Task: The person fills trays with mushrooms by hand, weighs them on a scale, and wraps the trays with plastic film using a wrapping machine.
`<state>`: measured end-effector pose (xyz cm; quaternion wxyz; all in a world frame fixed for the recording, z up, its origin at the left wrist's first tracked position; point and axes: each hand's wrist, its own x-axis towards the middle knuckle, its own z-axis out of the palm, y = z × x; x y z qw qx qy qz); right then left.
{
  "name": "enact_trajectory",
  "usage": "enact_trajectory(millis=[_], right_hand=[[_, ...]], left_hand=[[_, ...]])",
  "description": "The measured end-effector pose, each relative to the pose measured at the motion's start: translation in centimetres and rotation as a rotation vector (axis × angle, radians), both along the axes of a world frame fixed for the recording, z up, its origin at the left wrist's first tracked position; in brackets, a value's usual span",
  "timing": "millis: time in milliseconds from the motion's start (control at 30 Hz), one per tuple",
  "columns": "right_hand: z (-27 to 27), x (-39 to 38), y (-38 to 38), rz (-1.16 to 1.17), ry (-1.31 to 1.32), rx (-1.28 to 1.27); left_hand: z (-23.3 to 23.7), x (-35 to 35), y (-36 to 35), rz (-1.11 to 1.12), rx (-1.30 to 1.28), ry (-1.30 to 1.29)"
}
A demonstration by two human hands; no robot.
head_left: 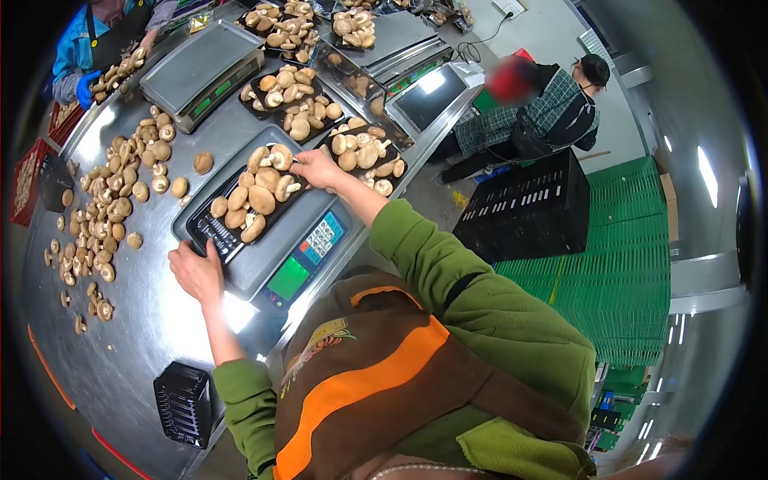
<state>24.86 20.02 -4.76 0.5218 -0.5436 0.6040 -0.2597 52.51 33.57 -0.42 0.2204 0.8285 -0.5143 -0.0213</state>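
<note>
A black tray (210, 230) full of mushrooms (261, 198) sits on the platform of a digital scale (308, 256) in front of me. My left hand (196, 272) grips the tray's near corner. My right hand (318, 169) rests on the tray's far edge, fingers touching a mushroom there. Both sleeves are green, and I wear a brown and orange apron.
Loose mushrooms (112, 200) lie scattered over the steel table (136, 336). Filled black trays (292, 100) stand behind, by a second scale (200, 68). An empty black tray (184, 404) lies near me. A blue-gloved person (84, 84) works far left; another person (552, 108) bends by black crates (528, 212).
</note>
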Motion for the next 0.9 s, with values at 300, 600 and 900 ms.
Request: enact_trajectory(millis=[300,600,900], right_hand=[[-1.2,-1.2,0.9,0.070,0.152,-0.139],[5.5,-1.0,3.6,0.200,0.692,-0.375],[7.4,-7.1,6.6,0.123,0.514,-0.364]], left_hand=[[-0.3,12.6,0.1,0.310,-0.309,0.016],[-2.8,17.5,12.4,0.632,-0.121,0.056],[-2.5,11.9,10.1,0.264,-0.284,0.447]])
